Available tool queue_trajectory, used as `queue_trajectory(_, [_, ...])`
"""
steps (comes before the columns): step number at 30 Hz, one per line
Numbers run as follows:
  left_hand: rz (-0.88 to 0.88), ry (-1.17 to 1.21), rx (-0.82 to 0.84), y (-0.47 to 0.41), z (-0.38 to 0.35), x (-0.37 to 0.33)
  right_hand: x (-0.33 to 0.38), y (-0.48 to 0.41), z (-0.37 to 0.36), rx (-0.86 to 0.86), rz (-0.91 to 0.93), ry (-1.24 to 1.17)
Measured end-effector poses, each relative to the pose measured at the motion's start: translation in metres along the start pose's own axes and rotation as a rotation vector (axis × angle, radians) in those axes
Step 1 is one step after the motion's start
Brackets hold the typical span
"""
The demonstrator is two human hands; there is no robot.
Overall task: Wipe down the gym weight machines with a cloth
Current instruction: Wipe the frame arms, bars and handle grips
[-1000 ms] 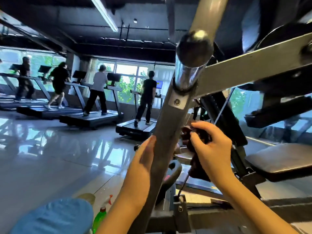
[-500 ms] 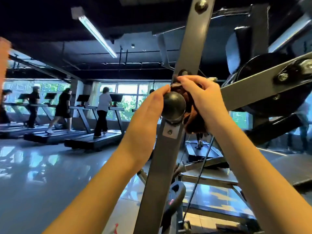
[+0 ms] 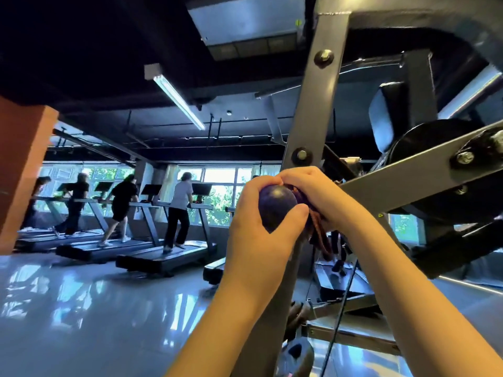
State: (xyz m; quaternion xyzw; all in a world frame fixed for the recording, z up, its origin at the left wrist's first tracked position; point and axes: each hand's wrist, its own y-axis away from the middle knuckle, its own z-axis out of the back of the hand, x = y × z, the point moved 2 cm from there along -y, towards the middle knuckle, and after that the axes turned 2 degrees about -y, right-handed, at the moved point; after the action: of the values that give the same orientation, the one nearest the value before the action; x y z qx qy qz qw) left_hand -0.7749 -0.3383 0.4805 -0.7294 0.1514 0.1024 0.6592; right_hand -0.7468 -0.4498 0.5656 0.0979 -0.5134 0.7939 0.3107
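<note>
A grey steel weight machine frame (image 3: 313, 110) rises in front of me, with a slanted arm that ends in a dark round knob (image 3: 276, 204). My left hand (image 3: 258, 229) grips that knob, fingers and thumb curled round it. My right hand (image 3: 318, 194) holds a dark brown cloth (image 3: 319, 235) against the bar just behind the knob; the cloth hangs down below the hand. Most of the cloth is hidden by my fingers.
A black pulley wheel (image 3: 435, 170) and a grey cross arm (image 3: 413, 175) stand at the right. Several people walk on a row of treadmills (image 3: 163, 257) by the windows at the left. An orange pillar (image 3: 19, 170) stands far left. The floor is glossy tile.
Both hands have travelled up the slanted bar from low down to the knob at its top. My left hand now wraps the knob. My view has tilted upward.
</note>
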Motion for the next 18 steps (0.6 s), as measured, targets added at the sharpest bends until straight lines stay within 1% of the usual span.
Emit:
queue_trajectory(7, [-0.010, -0.011, -0.048, 0.001, -0.003, -0.003, -0.006, -0.005, -0.003, -0.034, 0.075, -0.051])
queue_trajectory(14, [0.022, 0.102, -0.111, 0.002, -0.007, -0.002, -0.007, -0.003, -0.006, -0.009, 0.139, -0.140])
queue_trajectory(18, [0.027, 0.109, -0.147, 0.000, -0.008, 0.000, -0.012, -0.004, -0.006, -0.012, 0.137, -0.191])
